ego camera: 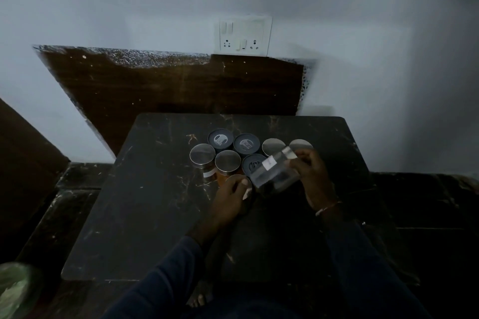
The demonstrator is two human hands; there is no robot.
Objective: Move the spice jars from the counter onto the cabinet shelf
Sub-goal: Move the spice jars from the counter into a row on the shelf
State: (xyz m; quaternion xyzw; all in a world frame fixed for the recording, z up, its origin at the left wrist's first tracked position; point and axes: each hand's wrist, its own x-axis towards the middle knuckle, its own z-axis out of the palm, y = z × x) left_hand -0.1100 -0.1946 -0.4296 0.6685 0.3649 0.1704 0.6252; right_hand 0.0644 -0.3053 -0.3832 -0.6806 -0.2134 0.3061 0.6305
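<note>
Several spice jars stand clustered on a dark marbled counter top (pixel 145 215); some have silver lids (pixel 202 154), some black lids (pixel 220 139). My right hand (pixel 313 176) holds a clear glass jar (pixel 276 172) tilted and lifted just above the cluster, a white label on its side. My left hand (pixel 230 199) grips the top of another silver-lidded jar (pixel 234 179) at the front of the group; its body is hidden under my fingers. No cabinet shelf is in view.
A brown board (pixel 155 90) leans on the white wall behind the counter, below a switch and socket plate (pixel 243 36). A brown panel (pixel 23 163) stands at the left. A green plastic bag (pixel 15 290) lies at the bottom left. My bare toes (pixel 198 300) show below.
</note>
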